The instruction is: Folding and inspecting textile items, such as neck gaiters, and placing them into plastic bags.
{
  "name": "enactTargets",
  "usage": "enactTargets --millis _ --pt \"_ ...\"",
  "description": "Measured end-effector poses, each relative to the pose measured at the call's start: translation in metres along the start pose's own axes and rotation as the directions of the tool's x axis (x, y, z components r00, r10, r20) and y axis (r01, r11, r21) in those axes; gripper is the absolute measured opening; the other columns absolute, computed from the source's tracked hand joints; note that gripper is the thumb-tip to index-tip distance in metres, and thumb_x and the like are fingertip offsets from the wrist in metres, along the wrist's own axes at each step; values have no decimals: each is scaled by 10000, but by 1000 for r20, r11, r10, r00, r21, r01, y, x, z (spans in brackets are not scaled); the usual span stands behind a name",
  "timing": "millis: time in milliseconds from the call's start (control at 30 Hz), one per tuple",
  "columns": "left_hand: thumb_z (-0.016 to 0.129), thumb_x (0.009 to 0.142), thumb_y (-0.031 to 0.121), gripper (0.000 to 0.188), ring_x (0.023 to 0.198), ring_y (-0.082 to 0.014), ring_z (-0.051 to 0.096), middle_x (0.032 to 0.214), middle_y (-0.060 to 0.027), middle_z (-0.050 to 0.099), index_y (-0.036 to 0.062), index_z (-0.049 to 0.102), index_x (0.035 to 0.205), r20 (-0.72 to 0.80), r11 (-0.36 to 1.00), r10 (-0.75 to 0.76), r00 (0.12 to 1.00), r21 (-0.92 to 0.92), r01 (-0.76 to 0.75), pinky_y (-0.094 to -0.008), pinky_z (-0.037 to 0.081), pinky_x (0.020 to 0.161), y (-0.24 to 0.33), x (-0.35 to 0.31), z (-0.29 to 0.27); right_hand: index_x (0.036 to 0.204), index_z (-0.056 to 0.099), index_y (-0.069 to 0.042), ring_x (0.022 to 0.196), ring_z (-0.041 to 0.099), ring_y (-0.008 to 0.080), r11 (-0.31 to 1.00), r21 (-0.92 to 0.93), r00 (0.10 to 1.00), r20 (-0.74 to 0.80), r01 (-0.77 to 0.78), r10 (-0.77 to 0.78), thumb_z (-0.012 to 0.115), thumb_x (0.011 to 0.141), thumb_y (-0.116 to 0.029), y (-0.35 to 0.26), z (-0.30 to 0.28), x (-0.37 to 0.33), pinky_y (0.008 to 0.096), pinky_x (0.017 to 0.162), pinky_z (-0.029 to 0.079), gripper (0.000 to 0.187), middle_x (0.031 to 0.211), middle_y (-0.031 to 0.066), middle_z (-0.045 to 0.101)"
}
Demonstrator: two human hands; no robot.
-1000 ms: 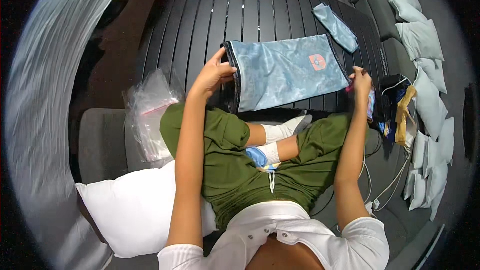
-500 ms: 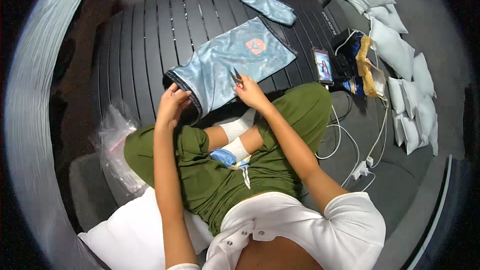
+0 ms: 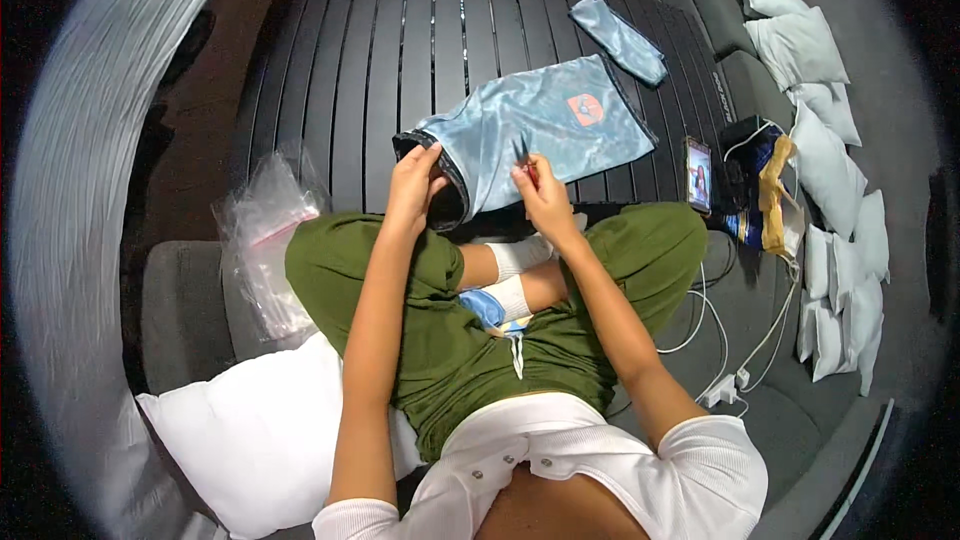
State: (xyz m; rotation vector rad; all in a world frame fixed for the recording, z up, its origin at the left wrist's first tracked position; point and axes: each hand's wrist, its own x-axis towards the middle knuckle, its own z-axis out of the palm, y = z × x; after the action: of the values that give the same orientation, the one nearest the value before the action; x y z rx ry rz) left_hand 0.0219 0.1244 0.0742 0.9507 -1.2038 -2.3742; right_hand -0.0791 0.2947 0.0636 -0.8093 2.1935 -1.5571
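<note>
Pinching with my curled left hand (image 3: 415, 183) the black-rimmed, pale-blue rectangular fabric sleeve (image 3: 535, 120) on the black slatted worktop (image 3: 390, 60); my right hand (image 3: 545, 198) grips red-handled metal snips (image 3: 522, 150); laying-out looks done, the rest unfinished.

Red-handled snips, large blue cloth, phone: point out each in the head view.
Red-handled snips (image 3: 522, 151): head view, on the dark blades.
Large blue cloth (image 3: 545, 118): head view, near the middle of its upper face.
Phone (image 3: 698, 176): head view, on the lit screen.
</note>
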Motion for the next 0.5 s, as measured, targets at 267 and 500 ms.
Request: enactTargets --millis 267,500 --pt "562 813 80 138 687 -32 537 809 29 577 49 557 947 -20 998 30 999 -56 -31 -166 451 614 8 -10 6 852 537 -11 592 585 313 965 -204 985 89 165 -150 616 777 -341 -14 27 5 357 524 441 348 649 169 574" --pt "554 790 32 209 744 -55 566 860 3 594 35 518 996 121 993 33 992 -113 -19 -182 476 667 8 -12 0 777 514 -26 467 528 252 943 -256 977 89 211 -194 610 790 -302 -22 38 6 327 443 385 293 543 119 514"
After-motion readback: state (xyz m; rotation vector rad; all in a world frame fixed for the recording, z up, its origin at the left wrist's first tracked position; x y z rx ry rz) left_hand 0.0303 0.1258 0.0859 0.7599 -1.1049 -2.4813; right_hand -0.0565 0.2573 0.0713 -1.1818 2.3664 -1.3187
